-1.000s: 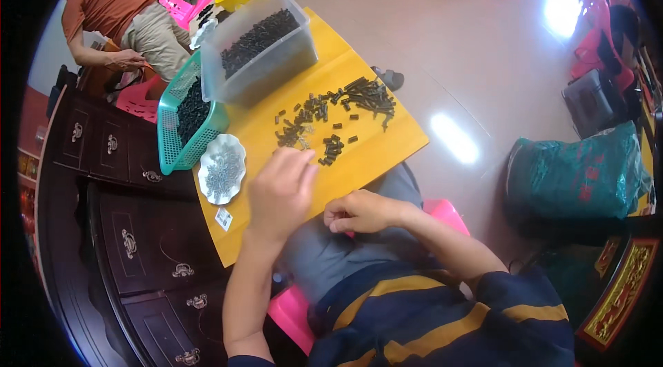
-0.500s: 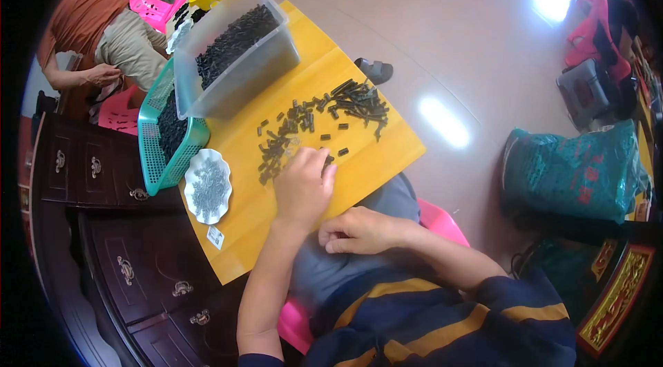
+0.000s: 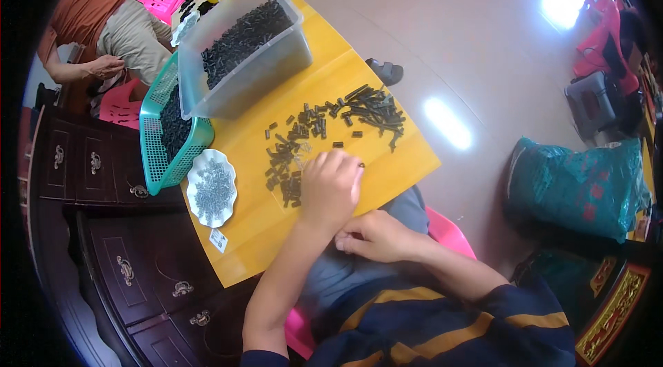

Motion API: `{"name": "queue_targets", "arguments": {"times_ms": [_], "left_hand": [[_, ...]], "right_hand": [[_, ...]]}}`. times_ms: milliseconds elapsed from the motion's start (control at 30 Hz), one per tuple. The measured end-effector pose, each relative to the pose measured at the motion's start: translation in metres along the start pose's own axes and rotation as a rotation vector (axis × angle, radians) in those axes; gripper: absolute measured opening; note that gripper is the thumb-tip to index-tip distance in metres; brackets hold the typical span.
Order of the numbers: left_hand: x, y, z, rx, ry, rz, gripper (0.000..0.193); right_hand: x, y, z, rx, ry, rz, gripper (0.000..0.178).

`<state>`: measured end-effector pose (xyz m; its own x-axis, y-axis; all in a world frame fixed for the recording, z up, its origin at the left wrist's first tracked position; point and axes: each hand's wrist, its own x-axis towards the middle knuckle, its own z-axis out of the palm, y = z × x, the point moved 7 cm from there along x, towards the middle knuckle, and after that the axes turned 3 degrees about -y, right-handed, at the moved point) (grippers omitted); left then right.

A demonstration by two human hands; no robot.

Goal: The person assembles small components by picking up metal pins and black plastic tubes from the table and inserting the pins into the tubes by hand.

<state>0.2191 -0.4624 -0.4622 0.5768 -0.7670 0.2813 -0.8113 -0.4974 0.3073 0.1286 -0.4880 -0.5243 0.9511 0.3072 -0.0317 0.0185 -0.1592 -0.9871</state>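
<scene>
My left hand (image 3: pixel 331 184) is over the yellow tabletop (image 3: pixel 255 249), its fingers curled and thumb drawn in. At the fingertips shows the dark end of a small black tube piece (image 3: pixel 361 165). Beside it lie many loose short black pieces (image 3: pixel 282 156), with a few clear slivers among them. A heap of longer black pieces (image 3: pixel 376 111) is at the table's far right. My right hand (image 3: pixel 376 234) is closed at the table's near edge, above my lap; anything inside its fingers is hidden.
A translucent bin (image 3: pixel 248 80) of black pieces stands at the back. Left of it is a green basket (image 3: pixel 153 153), then a scalloped white dish (image 3: pixel 230 211) of small clear pieces. Another person (image 3: pixel 128 32) sits far left. A green sack (image 3: pixel 573 187) stands right.
My left hand has shifted slightly right and nearer; a loose black piece beside it is no longer seen apart from the hand. My right hand stays closed. The whole view has shifted a little.
</scene>
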Motion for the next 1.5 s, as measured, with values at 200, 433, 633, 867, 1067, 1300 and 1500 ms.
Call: {"name": "queue_targets", "arguments": {"times_ms": [200, 433, 633, 867, 1067, 1300, 1500], "left_hand": [[-0.044, -0.014, -0.043, -0.200, 0.000, -0.201, 0.011], [-0.069, -0.005, -0.037, -0.200, -0.004, -0.172, 0.012], [-0.060, -0.013, -0.044, -0.399, -0.004, -0.192, 0.023], [-0.037, -0.082, -0.040, -0.081, 0.086, -0.352, 0.010], [-0.026, -0.085, -0.026, 0.126, 0.023, -0.330, 0.011], [-0.020, -0.079, -0.014, 0.210, -0.058, -0.334, 0.015], [-0.013, -0.079, -0.009, 0.203, -0.087, -0.285, 0.011]], "right_hand": [[0.004, 0.009, -0.013, 0.443, 0.243, 0.084, 0.015], [0.003, 0.020, -0.012, 0.498, 0.298, 0.084, 0.018], [0.005, 0.019, -0.015, 0.884, 0.240, 0.108, 0.016], [0.004, 0.012, -0.016, 0.972, 0.253, 0.115, 0.011], [0.004, 0.012, -0.019, 0.965, 0.268, 0.141, 0.012], [-0.002, 0.017, -0.019, 0.953, 0.259, 0.124, 0.014], [0.000, 0.011, -0.019, 0.949, 0.263, 0.124, 0.013]]}}
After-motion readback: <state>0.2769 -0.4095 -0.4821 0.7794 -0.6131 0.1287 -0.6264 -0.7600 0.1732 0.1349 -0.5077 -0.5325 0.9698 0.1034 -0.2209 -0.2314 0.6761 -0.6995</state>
